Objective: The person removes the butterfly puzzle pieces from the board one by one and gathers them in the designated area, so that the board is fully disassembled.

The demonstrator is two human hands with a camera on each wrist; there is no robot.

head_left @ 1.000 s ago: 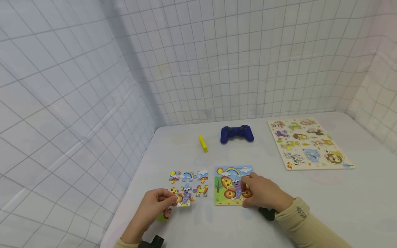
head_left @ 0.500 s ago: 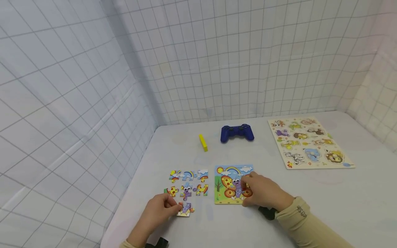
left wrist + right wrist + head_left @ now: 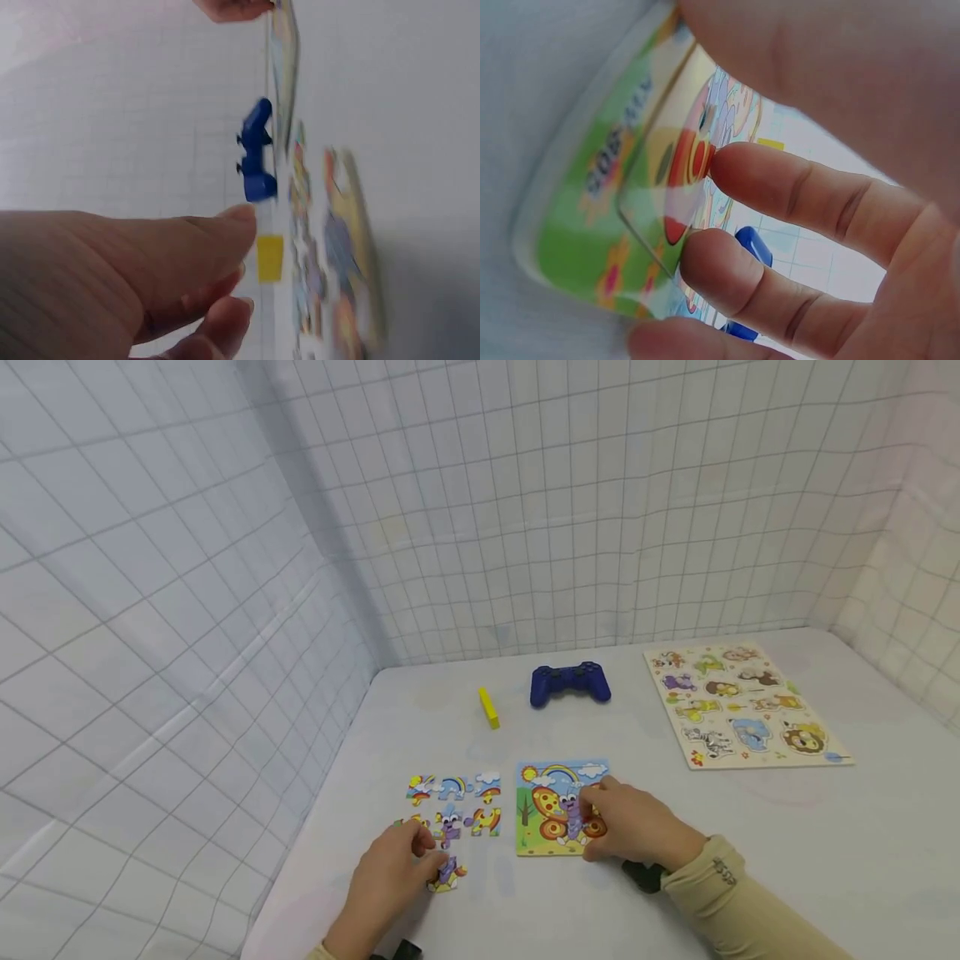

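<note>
My left hand (image 3: pixel 393 868) hovers at the near left, fingertips beside a puzzle piece (image 3: pixel 452 877) with a purple body and yellow feet. In the left wrist view, nothing sits between its thumb and bent fingers, which are apart from the blurred piece (image 3: pixel 341 244). Loose jigsaw pieces (image 3: pixel 452 788) lie in rows beyond that hand, which partly covers one at the left. My right hand (image 3: pixel 637 827) rests on the right side of a square butterfly puzzle board (image 3: pixel 536 839). The right wrist view shows its fingertips on the printed face and its thumb near the board's edge (image 3: pixel 562 247).
Farther back on the white table lie a yellow stick-shaped block (image 3: pixel 489 707) and a blue game controller (image 3: pixel 570 683). A large animal puzzle board (image 3: pixel 750 710) lies at the right. Grid-patterned cloth walls (image 3: pixel 517 510) stand behind and at the sides.
The piece with the purple body has come nearer to me, from the middle row to below it. My left hand moved with it, then loosened its pinch. My right hand has stayed on the board.
</note>
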